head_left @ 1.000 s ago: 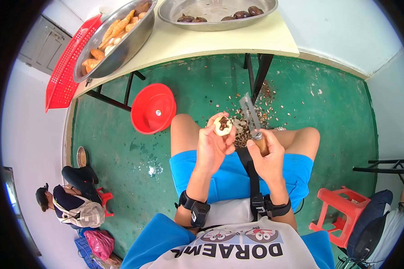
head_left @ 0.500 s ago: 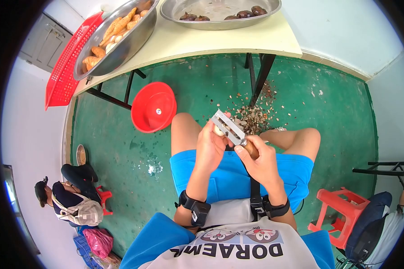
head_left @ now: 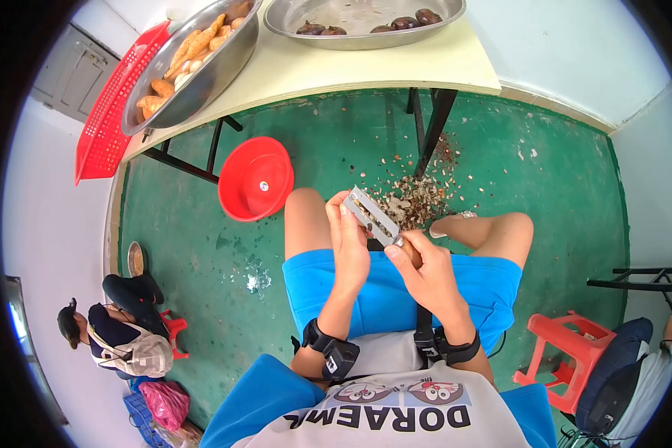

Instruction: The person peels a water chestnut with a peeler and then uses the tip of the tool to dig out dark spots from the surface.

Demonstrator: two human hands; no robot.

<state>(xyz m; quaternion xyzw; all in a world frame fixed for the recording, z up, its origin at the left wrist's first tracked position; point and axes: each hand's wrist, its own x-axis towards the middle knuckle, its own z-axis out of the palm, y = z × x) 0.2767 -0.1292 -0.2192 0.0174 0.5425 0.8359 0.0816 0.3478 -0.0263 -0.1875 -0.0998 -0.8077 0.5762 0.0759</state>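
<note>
My right hand (head_left: 423, 265) is closed around the wooden handle of a peeler (head_left: 375, 218) with a wide, slotted metal blade, held above my lap. Close behind the blade, my left hand (head_left: 349, 240) is closed with its fingers bent at the blade's far end. It grips a small, pale, round vegetable that looks like a water chestnut, now mostly hidden by the peeler. Below and beyond the hands, brown and whitish peelings (head_left: 418, 203) lie scattered on the green floor.
A table (head_left: 336, 73) ahead bears a metal bowl (head_left: 209, 78) of orange tubers, a metal basin (head_left: 366, 43) with several dark round vegetables, and a red basket (head_left: 101, 142). A red tub (head_left: 239, 201) stands on the floor. A seated person (head_left: 119, 328) is left; a red stool (head_left: 567, 340) is right.
Both hands and the peeler have shifted slightly, with the left wrist turned. The pale vegetable that showed beside the blade is now mostly covered.
</note>
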